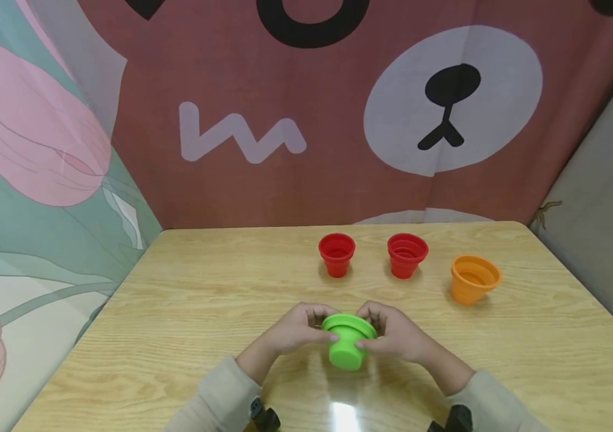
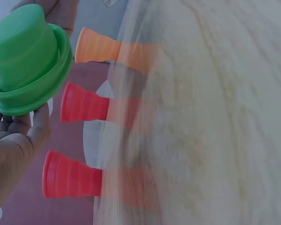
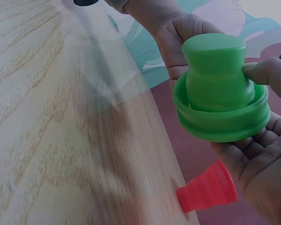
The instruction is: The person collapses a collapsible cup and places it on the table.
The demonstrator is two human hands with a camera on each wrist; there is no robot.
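Note:
Both hands hold a green collapsible cup [image 1: 346, 342] above the near middle of the table. Its wide rim band is folded around the narrower body, as the right wrist view shows on the green cup [image 3: 220, 79]. My left hand [image 1: 303, 328] grips the rim from the left, thumb on the side of the body. From the right, my right hand [image 1: 395, 333] grips it the same way, its thumb pressed against the body. Beyond the hands stand two red cups, a left one [image 1: 337, 255] and a right one [image 1: 406, 255], plus an orange cup [image 1: 474, 279] farther right.
The wooden table [image 1: 220, 270] reaches back to a brown curtain [image 1: 263, 192] with a printed bear face. A floral curtain [image 1: 41, 180] hangs at the left, a pale one [image 1: 603, 198] at the right. The three standing cups line the far right part of the table.

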